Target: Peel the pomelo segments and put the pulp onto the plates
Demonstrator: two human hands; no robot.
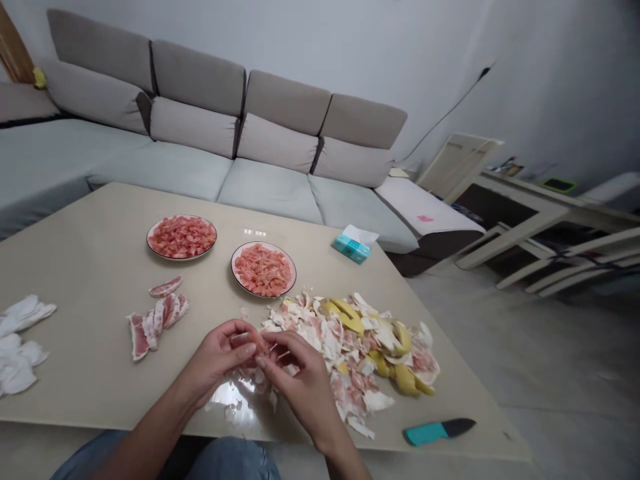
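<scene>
Between the fingertips of both hands is a small pink piece of pomelo flesh [259, 342]. My left hand [223, 353] pinches it from the left, and my right hand [299, 370] from the right, just above the table's front part. Beside my right hand spreads a heap of pomelo peel [350, 340], white pith and yellow rind mixed. To the left lie several unpeeled pomelo segments [159, 320], with one more segment [166, 287] behind them. Beyond my hands a plate [291, 283] holds loose pink flesh; a second plate [149, 243] farther left is heaped likewise.
A knife [440, 430] with a teal handle lies near the table's front right edge. Crumpled tissues [20, 340] sit at the far left, and a blue tissue box [354, 245] at the back right. A grey sofa [270, 183] stands behind the table [100, 267].
</scene>
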